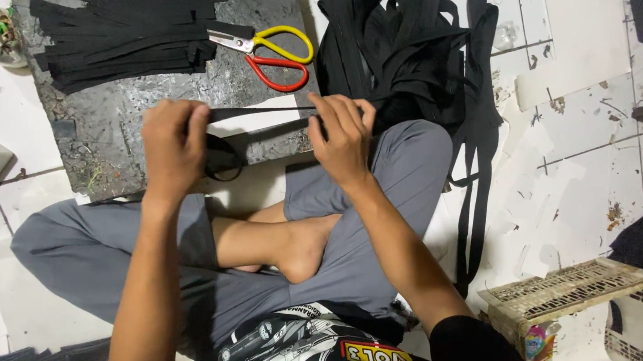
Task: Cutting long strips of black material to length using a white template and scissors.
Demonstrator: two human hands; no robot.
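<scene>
Strap (pixel 260 111) of black webbing is pinched taut between left hand (pixel 174 144) and right hand (pixel 342 135). Beyond the grip: cut strips (pixel 126 36) stacked, scissors (pixel 271 53) idle; uncut webbing pile (pixel 411 53) remains at right.

The left hand (pixel 174 142) and right hand (pixel 343 137) each pinch one end of a narrow black fabric strap (pixel 264 112), stretched taut between their fingers above a dark scuffed cutting board (pixel 99 128). Beyond the fingertips lie yellow-and-red-handled scissors (pixel 271 52) beside a stack of cut black strips (pixel 130 32). A heap of long black straps (pixel 411 53) lies just past the right fingers.
</scene>
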